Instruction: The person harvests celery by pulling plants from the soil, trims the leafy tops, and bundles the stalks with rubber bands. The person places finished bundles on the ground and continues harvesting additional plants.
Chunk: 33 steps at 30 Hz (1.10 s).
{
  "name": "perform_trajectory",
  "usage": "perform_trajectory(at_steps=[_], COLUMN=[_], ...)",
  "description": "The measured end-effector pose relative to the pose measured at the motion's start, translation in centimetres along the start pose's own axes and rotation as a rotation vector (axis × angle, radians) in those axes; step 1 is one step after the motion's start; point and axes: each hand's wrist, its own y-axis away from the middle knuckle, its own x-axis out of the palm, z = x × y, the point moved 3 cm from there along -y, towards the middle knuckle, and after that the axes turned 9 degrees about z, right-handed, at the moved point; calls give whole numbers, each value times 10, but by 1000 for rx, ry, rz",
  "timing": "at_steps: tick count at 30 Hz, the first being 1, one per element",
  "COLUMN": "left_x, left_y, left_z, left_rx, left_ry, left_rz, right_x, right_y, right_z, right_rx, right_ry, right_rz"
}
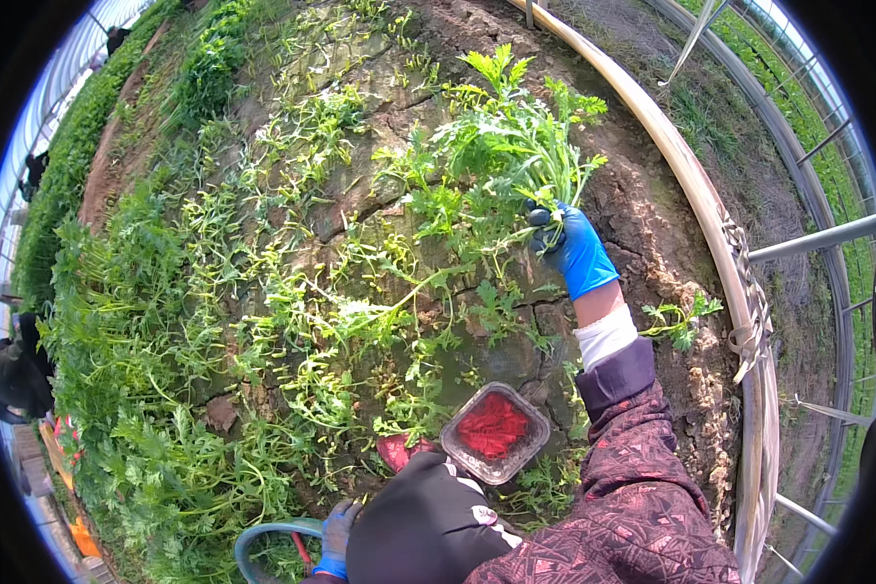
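My right hand [561,237], in a blue glove, grips a bunch of leafy greens [533,157] by the stems, with the leaves spread away from me. Low in the view is my left hand [336,536], also gloved, beside my dark-clad knee [420,522]. The knee hides part of that hand, and its grip is not clear. Just left of it, a red handle [301,547] shows against a blue-green curved band [277,527]. A square plastic tub [452,445] holding thin red strips [493,427] sits on the soil in front of the knee.
Cut stems and loose greens [321,292] litter the cracked soil. Uncut greens [117,350] stand thick on the left. A pale rolled sheet [671,139] edges the bed on the right, near metal poles [817,237]. Another person [22,365] is at the far left.
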Motion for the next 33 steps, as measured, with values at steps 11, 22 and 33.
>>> perform_trajectory(at_steps=[11,22,33], left_x=[-234,-214,-217], left_y=[25,-35,-37], left_z=[-123,-124,-83], left_rx=[523,661,229], left_ry=[1121,1270,1328], left_rz=[-477,-101,-279], right_x=[269,252,220], right_y=[127,136,106], right_z=[-116,-324,-365], right_rx=[-205,806,828], right_ry=[358,543,252], right_rz=[472,1044,917])
